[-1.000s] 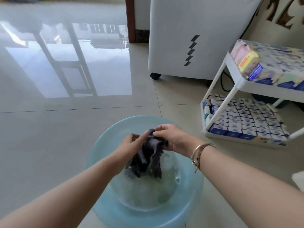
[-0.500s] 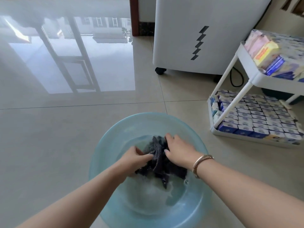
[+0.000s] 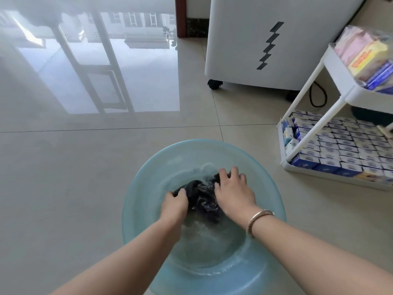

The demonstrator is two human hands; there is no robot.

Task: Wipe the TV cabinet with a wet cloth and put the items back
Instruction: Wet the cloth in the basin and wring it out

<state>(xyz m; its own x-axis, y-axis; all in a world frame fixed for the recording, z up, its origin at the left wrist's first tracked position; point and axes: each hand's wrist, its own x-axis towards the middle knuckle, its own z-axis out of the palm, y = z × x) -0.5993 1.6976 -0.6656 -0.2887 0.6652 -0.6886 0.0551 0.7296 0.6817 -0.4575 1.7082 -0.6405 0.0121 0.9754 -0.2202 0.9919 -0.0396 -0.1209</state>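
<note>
A dark wet cloth lies bunched in the water of a pale blue plastic basin on the tiled floor. My left hand grips the cloth's left end with curled fingers. My right hand, with a bangle at the wrist, lies over the cloth's right side, fingers bent down onto it and pushing it into the water. The TV cabinet is not in view.
A white appliance on castors stands behind the basin. A white tiered trolley full of small blue and white boxes is at the right, a black cable behind it. Glossy floor tiles spread to the left.
Both hands have lowered the cloth from above the basin down into the water, and the right hand has moved on top of it.
</note>
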